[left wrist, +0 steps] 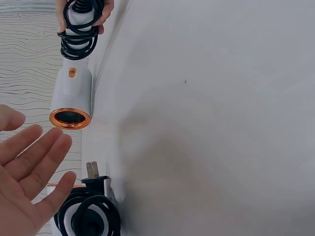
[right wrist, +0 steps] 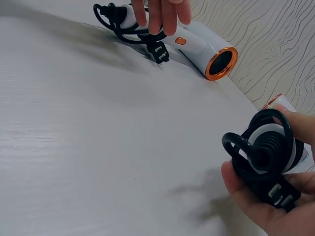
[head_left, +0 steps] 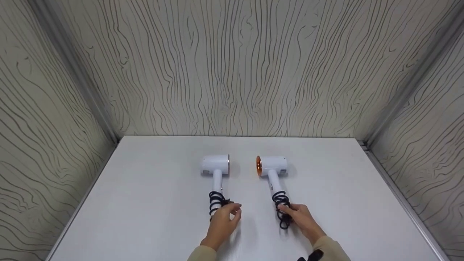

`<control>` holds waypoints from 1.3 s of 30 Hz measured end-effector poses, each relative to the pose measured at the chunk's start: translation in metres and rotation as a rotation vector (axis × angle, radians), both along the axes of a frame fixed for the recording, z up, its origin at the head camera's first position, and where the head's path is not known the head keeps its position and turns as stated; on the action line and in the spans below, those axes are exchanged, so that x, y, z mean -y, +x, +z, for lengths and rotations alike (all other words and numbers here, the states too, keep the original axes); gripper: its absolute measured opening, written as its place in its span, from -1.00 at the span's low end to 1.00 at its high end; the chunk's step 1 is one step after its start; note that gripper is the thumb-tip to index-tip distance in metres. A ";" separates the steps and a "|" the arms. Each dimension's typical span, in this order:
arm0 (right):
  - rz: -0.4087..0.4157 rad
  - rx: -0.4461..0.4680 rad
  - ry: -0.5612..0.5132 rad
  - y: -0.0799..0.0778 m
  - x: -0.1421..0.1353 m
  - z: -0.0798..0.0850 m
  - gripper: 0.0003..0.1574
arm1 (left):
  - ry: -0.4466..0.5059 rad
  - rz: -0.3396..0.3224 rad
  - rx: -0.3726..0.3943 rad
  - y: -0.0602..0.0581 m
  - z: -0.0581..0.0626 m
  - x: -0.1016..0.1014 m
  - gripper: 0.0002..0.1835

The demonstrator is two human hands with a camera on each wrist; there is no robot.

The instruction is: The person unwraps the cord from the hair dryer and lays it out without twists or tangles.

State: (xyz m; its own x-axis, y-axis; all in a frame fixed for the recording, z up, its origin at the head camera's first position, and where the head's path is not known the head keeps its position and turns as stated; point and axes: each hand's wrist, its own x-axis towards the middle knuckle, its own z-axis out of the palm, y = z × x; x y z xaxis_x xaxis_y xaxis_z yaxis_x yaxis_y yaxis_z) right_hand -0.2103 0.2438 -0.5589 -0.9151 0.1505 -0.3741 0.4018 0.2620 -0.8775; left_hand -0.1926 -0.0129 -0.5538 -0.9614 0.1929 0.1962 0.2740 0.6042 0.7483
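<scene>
Your left grip (head_left: 222,222), empty with fingers extended, sits nearest the left hairdryer (head_left: 215,164), handle (head_left: 217,180) toward you, while your right grip (head_left: 303,218) clasps the right hairdryer (head_left: 274,165).

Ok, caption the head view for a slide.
Over a white table, the right hand grips the right dryer and the left hand is by the left dryer, orange rims facing inward.

Hd view above; wrist views nr dryers (head_left: 214,163).
</scene>
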 end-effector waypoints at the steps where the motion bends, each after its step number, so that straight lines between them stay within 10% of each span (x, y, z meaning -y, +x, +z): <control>1: 0.001 0.003 0.002 0.000 -0.001 0.000 -0.23 | -0.001 0.001 0.005 0.000 0.000 0.000 -0.80; 39: 0.144 -0.008 -0.046 0.014 -0.033 0.014 -0.09 | 0.202 -0.039 0.034 -0.019 0.007 -0.001 -0.72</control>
